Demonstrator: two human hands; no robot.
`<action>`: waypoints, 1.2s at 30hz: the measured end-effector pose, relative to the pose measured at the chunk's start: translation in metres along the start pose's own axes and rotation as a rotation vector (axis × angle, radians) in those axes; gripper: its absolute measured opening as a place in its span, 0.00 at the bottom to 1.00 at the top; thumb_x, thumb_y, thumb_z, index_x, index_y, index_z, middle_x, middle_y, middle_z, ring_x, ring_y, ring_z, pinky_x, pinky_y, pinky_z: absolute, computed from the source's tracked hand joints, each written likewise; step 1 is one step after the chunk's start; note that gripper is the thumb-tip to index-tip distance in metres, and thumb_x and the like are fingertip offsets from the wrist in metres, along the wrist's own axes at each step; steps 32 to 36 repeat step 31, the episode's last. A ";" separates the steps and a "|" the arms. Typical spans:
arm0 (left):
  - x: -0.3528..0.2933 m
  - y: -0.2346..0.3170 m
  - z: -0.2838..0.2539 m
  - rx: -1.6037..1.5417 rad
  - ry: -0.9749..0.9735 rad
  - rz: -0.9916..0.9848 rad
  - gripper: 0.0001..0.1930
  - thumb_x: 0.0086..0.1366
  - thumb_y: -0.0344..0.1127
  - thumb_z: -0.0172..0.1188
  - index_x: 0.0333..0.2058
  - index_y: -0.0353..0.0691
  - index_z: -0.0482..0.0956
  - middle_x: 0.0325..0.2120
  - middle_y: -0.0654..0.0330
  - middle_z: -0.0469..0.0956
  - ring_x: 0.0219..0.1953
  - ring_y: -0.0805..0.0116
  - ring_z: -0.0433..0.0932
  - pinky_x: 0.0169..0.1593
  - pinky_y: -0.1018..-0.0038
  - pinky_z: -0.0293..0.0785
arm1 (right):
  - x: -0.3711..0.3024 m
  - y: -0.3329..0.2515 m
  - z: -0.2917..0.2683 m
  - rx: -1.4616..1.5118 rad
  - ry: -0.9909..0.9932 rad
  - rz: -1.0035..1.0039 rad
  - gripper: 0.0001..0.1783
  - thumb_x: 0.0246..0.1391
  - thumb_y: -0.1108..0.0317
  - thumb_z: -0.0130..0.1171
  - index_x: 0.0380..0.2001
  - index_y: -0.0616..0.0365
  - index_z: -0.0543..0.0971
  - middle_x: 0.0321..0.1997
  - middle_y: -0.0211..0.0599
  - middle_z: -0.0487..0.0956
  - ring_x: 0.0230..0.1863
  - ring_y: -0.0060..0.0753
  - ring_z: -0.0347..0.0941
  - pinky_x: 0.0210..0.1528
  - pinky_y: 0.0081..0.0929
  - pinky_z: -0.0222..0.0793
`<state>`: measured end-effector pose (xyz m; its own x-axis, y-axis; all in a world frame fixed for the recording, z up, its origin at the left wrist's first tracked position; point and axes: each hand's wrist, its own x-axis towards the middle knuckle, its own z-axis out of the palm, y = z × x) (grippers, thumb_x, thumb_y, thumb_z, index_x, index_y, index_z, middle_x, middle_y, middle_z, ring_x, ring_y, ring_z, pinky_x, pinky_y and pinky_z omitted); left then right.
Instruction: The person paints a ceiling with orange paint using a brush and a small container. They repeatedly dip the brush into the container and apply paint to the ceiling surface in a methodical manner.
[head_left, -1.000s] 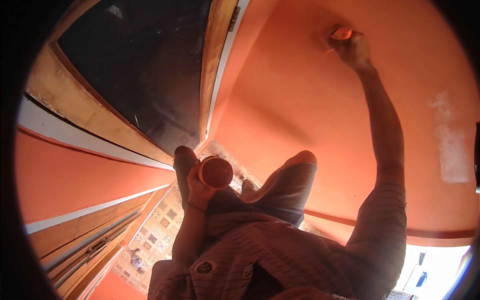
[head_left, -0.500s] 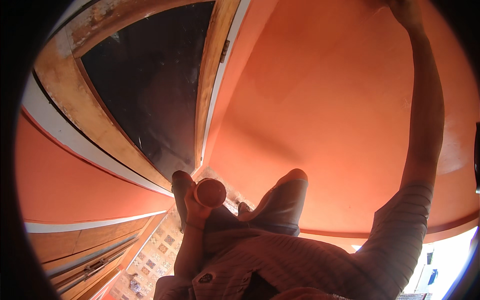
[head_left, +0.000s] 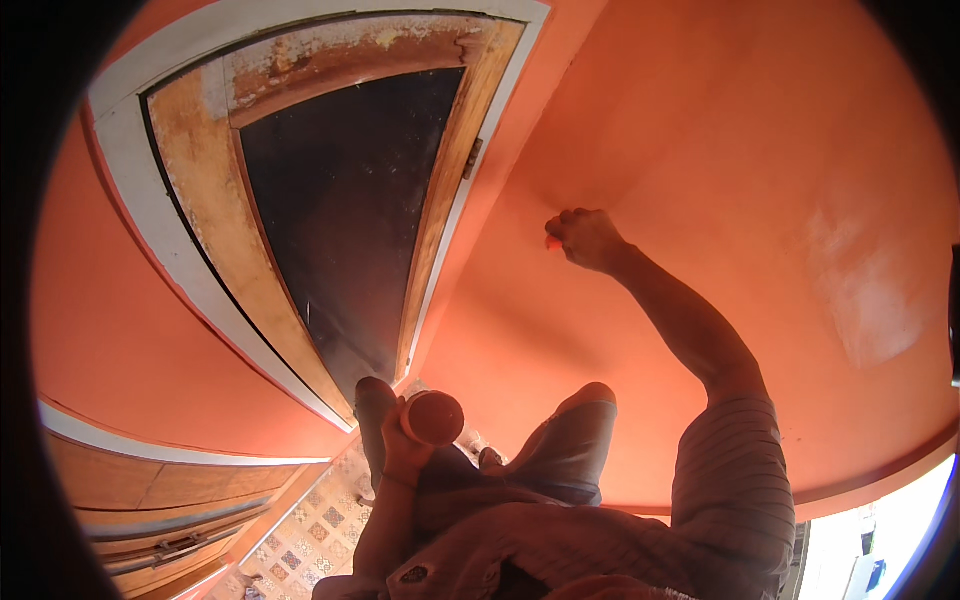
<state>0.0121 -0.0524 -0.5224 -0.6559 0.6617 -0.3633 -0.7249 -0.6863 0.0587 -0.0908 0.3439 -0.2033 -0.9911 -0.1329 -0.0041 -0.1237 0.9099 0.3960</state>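
My left hand (head_left: 406, 450) is wrapped round a cup-like round container (head_left: 433, 419) in front of my knees. Its round top looks brownish red; what is inside cannot be made out. Up at the orange wall (head_left: 620, 330), my right arm stretches out. The right hand (head_left: 592, 238) is closed at the wall surface, its fingers bent round a small bright red-orange piece (head_left: 553, 243). Most of that piece is hidden by the fingers, so its kind does not show. A pale, shiny patch (head_left: 870, 290) marks the wall farther right.
Left of the wall stands a wooden door (head_left: 200, 170) with a dark panel (head_left: 350, 200), a white frame (head_left: 125, 150) and a hinge (head_left: 472, 158). Another wooden door (head_left: 130, 480) lies at lower left. Patterned tiles (head_left: 320, 520) cover the floor. Bright daylight comes in at lower right.
My right hand has come from the upper right edge down and left across the wall, its elbow now bent. The view has tilted up a little. The container stays in my left hand.
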 end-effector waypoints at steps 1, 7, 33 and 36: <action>-0.001 0.001 0.003 -0.020 0.012 -0.010 0.30 0.78 0.60 0.45 0.59 0.38 0.76 0.56 0.48 0.81 0.61 0.45 0.79 0.62 0.43 0.77 | 0.005 0.013 -0.013 0.020 0.052 0.028 0.10 0.63 0.68 0.55 0.44 0.45 0.84 0.45 0.41 0.84 0.49 0.45 0.83 0.51 0.47 0.78; -0.001 -0.001 0.012 -0.061 -0.015 -0.039 0.30 0.77 0.60 0.47 0.58 0.38 0.77 0.55 0.47 0.82 0.61 0.45 0.79 0.62 0.43 0.77 | 0.033 0.174 -0.178 0.080 0.658 0.084 0.26 0.68 0.45 0.58 0.22 0.53 0.82 0.20 0.37 0.81 0.22 0.40 0.79 0.30 0.41 0.74; 0.014 0.000 -0.012 -0.078 -0.038 -0.043 0.31 0.75 0.61 0.50 0.60 0.40 0.76 0.58 0.47 0.80 0.62 0.42 0.78 0.64 0.40 0.75 | 0.088 0.150 -0.262 0.077 0.413 0.025 0.10 0.60 0.63 0.68 0.43 0.48 0.83 0.49 0.31 0.87 0.47 0.39 0.85 0.46 0.40 0.80; 0.014 0.000 -0.012 -0.078 -0.038 -0.043 0.31 0.75 0.61 0.50 0.60 0.40 0.76 0.58 0.47 0.80 0.62 0.42 0.78 0.64 0.40 0.75 | 0.088 0.150 -0.262 0.077 0.413 0.025 0.10 0.60 0.63 0.68 0.43 0.48 0.83 0.49 0.31 0.87 0.47 0.39 0.85 0.46 0.40 0.80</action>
